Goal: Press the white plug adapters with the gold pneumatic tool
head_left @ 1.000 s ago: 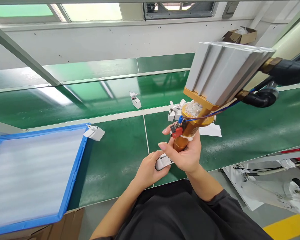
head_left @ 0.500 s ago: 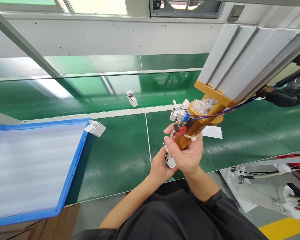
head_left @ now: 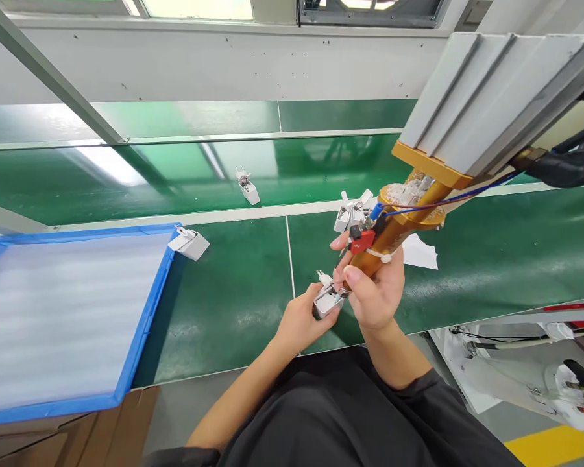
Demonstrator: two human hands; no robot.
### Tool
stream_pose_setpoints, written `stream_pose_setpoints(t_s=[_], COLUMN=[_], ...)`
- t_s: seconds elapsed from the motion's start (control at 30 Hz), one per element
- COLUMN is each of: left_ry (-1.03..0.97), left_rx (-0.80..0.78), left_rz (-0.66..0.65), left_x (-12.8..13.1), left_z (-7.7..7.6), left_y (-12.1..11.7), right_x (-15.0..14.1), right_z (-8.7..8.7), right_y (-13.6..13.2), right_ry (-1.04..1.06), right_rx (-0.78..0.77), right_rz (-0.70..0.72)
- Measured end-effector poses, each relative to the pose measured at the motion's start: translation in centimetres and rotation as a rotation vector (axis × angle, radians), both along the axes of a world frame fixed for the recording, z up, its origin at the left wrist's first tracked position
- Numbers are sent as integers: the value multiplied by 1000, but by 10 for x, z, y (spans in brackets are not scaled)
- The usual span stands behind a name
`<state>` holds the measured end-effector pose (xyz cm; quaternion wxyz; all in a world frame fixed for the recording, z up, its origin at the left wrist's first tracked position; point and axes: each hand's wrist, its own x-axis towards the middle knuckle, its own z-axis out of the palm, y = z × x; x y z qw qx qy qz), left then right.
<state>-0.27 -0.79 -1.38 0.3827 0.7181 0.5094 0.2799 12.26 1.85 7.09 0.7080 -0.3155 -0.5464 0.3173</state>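
My right hand (head_left: 374, 292) is wrapped round the gold barrel of a hanging tool (head_left: 399, 220) with a red switch, blue wire and a ribbed grey body above. My left hand (head_left: 302, 321) grips a small white plug adapter (head_left: 327, 299), prongs up, held against the tool's lower tip. Both hands are over the near edge of the green belt (head_left: 233, 285).
A blue tray (head_left: 148, 311) lined with white foam lies at the left, with one adapter (head_left: 189, 242) at its corner. Another adapter (head_left: 248, 188) sits farther back, and a few (head_left: 353, 211) lie behind the tool beside white paper (head_left: 421, 253). Black hoses run off right.
My left hand turned the adapter from lying low under the tool to prongs-up at the tip. The tool swung slightly right and up in view.
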Motion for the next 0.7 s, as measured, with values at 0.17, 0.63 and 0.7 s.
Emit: stream_pose_setpoints(t_s=[0.17,0.63,0.7], left_ry=[-91,-327,-326], left_rx=[-117,-197,-224], left_rz=[-46,-214,-187], left_x=[-27,-41,-40], left_z=[26,51,53], left_y=[-7,-24,-23], right_x=[10,63,72], right_z=[1,-10,-15], right_y=[0,9,13], right_ry=[47,-132,-202], right_rx=[-51,-167,-204], right_rz=[-77,-333,-432])
